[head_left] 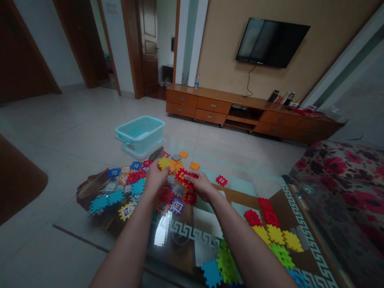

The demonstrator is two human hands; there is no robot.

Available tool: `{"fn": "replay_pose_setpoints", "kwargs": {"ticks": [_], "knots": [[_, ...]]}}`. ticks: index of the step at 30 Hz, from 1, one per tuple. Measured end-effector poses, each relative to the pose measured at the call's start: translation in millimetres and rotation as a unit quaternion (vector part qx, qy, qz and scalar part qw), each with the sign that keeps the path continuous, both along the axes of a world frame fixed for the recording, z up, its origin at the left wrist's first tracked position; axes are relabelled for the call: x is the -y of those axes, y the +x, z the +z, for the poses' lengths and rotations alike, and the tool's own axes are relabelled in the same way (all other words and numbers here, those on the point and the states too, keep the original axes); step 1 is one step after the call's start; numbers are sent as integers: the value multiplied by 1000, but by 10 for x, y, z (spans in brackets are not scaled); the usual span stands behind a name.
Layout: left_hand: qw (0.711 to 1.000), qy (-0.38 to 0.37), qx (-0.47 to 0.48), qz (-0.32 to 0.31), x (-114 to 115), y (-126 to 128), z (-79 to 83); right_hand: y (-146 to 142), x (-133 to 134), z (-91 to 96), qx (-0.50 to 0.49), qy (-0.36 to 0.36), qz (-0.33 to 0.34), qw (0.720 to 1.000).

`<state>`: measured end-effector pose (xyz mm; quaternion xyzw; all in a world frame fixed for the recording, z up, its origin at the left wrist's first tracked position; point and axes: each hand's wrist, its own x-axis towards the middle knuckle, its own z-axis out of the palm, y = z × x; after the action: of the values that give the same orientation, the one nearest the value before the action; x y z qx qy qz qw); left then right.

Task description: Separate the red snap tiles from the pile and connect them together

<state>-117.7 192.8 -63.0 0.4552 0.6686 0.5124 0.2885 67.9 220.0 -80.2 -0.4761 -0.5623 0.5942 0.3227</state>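
My left hand (156,177) is closed at the far side of a pile of plastic interlocking tiles, with a yellow tile (163,163) at its fingertips. Orange tiles (176,166) lie just beside it. To the right, my right hand (202,185) pinches a red tile (181,175) above the pile. Around both hands are more loose tiles, among them a purple window tile (177,206), light blue tiles (107,201) and a yellow window tile (127,211). A lone red tile (221,180) lies right of my right hand.
The tiles lie on a glass table (178,254) with a patterned border. At its right side are red, yellow (274,234), green (281,255) and blue tiles grouped by colour. A turquoise bin (140,135) stands beyond the table. A floral-covered sofa (355,183) is at right.
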Motion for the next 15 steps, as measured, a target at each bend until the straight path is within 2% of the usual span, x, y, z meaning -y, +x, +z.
{"fn": "replay_pose_setpoints", "kwargs": {"ticks": [2, 5, 8, 11, 15], "knots": [[992, -47, -105, 45, 28, -129, 16, -197, 8, -81, 5, -5, -10, 1000], [971, -104, -209, 56, 76, -215, 9, -418, 14, -182, 29, -16, -35, 999], [960, -105, -251, 65, 86, -197, -7, -563, 22, -240, 50, -11, -71, 996], [955, -67, -281, 69, 43, -140, -1, -649, 35, -241, 55, 6, -94, 994], [961, -44, -273, -7, -28, -117, 14, -679, 55, -193, 49, 53, -81, 994]]}}
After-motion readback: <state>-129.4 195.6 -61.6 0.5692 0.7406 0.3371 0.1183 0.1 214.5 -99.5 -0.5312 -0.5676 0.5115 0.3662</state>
